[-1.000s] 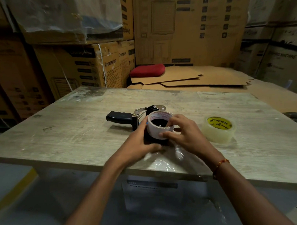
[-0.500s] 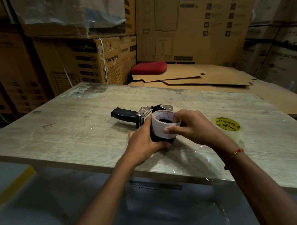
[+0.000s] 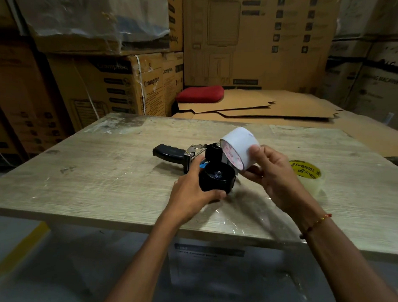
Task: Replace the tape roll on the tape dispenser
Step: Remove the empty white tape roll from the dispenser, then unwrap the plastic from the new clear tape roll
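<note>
Steadying the dispenser (image 3: pixel 207 171) with curled left hand (image 3: pixel 190 191) fingers, its hub bared; right hand (image 3: pixel 273 177) pinches the empty core (image 3: pixel 238 149), clear of it.

The tape dispenser (image 3: pixel 194 160) lies on the bench (image 3: pixel 93 177), its handle pointing away to the left of the left hand (image 3: pixel 192 191), which grips the dispenser's hub (image 3: pixel 217 179) at the near end. Just right of the hub, the right hand (image 3: pixel 273 177) holds the empty tape core (image 3: pixel 238 149) — raised off the bench and tilted. The full tape roll (image 3: pixel 309 178) lies flat on the bench just right of that hand. Behind the bench lie flattened cardboard sheets (image 3: pixel 259 108) with a cushion (image 3: pixel 199 94) at their left end — stacked cartons (image 3: pixel 123 85) behind those.
</note>
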`<state>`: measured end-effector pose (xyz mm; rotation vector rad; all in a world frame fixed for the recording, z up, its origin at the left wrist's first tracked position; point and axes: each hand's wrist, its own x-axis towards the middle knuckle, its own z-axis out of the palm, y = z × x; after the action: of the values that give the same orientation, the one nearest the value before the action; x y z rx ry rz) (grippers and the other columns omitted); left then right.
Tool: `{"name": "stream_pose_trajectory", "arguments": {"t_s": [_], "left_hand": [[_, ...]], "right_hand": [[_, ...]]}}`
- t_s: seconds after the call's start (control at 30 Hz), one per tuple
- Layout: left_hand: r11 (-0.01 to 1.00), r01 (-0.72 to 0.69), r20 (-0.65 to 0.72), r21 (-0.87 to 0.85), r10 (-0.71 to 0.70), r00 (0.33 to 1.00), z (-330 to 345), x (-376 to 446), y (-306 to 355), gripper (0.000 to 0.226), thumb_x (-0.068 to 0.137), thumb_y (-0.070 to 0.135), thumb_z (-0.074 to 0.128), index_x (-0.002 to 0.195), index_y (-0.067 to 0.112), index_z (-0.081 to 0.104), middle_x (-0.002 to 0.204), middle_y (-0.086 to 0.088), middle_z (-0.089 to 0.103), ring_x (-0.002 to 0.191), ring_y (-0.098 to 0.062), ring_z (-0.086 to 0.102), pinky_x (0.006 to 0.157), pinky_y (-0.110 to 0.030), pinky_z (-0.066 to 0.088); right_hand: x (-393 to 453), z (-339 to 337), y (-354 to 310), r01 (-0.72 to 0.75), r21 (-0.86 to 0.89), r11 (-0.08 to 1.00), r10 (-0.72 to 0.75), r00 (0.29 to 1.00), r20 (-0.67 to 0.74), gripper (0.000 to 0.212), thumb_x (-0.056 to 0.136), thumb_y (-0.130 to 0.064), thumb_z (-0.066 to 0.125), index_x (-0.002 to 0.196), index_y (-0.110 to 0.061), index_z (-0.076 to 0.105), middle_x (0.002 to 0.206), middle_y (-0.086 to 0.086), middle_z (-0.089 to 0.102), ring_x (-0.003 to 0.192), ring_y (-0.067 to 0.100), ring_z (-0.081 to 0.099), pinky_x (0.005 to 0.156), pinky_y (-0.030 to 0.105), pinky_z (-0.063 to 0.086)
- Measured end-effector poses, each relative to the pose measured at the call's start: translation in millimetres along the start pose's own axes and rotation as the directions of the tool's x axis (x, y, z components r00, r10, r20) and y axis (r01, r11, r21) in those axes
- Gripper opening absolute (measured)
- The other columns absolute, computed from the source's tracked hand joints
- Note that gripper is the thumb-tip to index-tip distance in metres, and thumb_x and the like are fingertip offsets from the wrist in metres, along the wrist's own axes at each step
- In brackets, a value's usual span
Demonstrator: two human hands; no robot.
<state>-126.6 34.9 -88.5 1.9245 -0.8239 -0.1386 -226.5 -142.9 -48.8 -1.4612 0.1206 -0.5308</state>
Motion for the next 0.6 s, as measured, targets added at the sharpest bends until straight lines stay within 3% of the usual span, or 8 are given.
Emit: {"name": "stream_pose_trajectory", "arguments": {"t_s": [0.13, 0.23, 0.3, 0.4, 0.5, 0.53, 0.6], "left_hand": [[0.999, 0.005, -0.008, 0.033, -0.005, 1.0, 3, 2, -1, 0.098, 0.066, 0.045, 0.082, 0.145, 0.048, 0.024, 0.129, 0.007, 0.065, 0.116, -0.02, 0.061, 0.095, -0.049, 0.052], [0.999, 0.027, -0.06, 0.025, -0.025, 0.998, 3, 4, 0, 0.088, 0.073, 0.036, 0.082, 0.145, 0.042, 0.03, 0.129, 0.003, 0.063, 0.116, -0.022, 0.06, 0.094, -0.048, 0.053], [0.998, 0.027, -0.08, 0.049, -0.023, 0.997, 3, 5, 2, 0.087, 0.079, 0.029, 0.08, 0.149, 0.036, 0.028, 0.135, -0.001, 0.059, 0.12, -0.023, 0.057, 0.095, -0.044, 0.051], [0.996, 0.013, -0.11, 0.092, -0.003, 0.994, 5, 4, 1, 0.087, 0.082, 0.027, 0.079, 0.152, 0.03, 0.027, 0.145, -0.003, 0.051, 0.129, -0.024, 0.05, 0.1, -0.04, 0.047], [0.984, 0.016, -0.188, 0.179, 0.018, 0.982, 4, 1, -1, 0.074, 0.086, 0.024, 0.075, 0.149, 0.022, 0.037, 0.145, -0.005, 0.044, 0.132, -0.024, 0.042, 0.107, -0.04, 0.041], [0.97, -0.018, -0.264, 0.241, 0.084, 0.961, 4, -1, 0, 0.061, 0.089, 0.023, 0.071, 0.144, 0.018, 0.045, 0.14, -0.006, 0.046, 0.129, -0.024, 0.042, 0.106, -0.041, 0.042], [0.916, -0.209, -0.396, 0.342, 0.342, 0.852, 6, -6, 6, 0.029, 0.094, 0.018, 0.062, 0.122, 0.012, 0.062, 0.121, -0.005, 0.056, 0.113, -0.021, 0.051, 0.093, -0.037, 0.048]], "right_hand": [[-3, 19, -15, 0.091, -0.223, 0.971, -0.072, 0.993, 0.09, 0.038, 0.085, -0.043, 0.066, 0.085, -0.006, 0.056, 0.089, 0.012, 0.063, 0.089, 0.023, 0.066, 0.093, 0.048, 0.058], [-9, 22, -14, 0.077, -0.33, 0.941, -0.063, 0.997, 0.054, 0.036, 0.081, -0.046, 0.07, 0.079, -0.013, 0.057, 0.094, 0.01, 0.072, 0.093, 0.025, 0.071, 0.092, 0.051, 0.058], [-18, 13, -10, 0.065, -0.398, 0.915, -0.065, 0.998, 0.015, 0.033, 0.08, -0.043, 0.076, 0.083, -0.015, 0.058, 0.099, 0.008, 0.075, 0.094, 0.026, 0.073, 0.086, 0.05, 0.06], [-35, -4, -4, 0.037, -0.497, 0.867, -0.047, 0.999, -0.007, 0.03, 0.082, -0.034, 0.079, 0.093, -0.015, 0.058, 0.104, -0.001, 0.074, 0.092, 0.013, 0.073, 0.078, 0.042, 0.062], [-49, -21, -2, 0.022, -0.527, 0.849, -0.057, 0.997, -0.049, 0.034, 0.079, -0.03, 0.081, 0.098, -0.015, 0.057, 0.109, -0.003, 0.072, 0.095, 0.01, 0.071, 0.075, 0.037, 0.063], [-54, -27, -3, 0.023, -0.536, 0.844, -0.062, 0.997, -0.054, 0.035, 0.079, -0.029, 0.082, 0.1, -0.017, 0.057, 0.111, -0.003, 0.071, 0.096, 0.01, 0.071, 0.073, 0.033, 0.062], [-63, -38, -3, 0.028, -0.556, 0.831, -0.07, 0.996, -0.055, 0.038, 0.078, -0.029, 0.082, 0.105, -0.021, 0.056, 0.113, -0.007, 0.069, 0.096, 0.005, 0.069, 0.071, 0.024, 0.06]]}}
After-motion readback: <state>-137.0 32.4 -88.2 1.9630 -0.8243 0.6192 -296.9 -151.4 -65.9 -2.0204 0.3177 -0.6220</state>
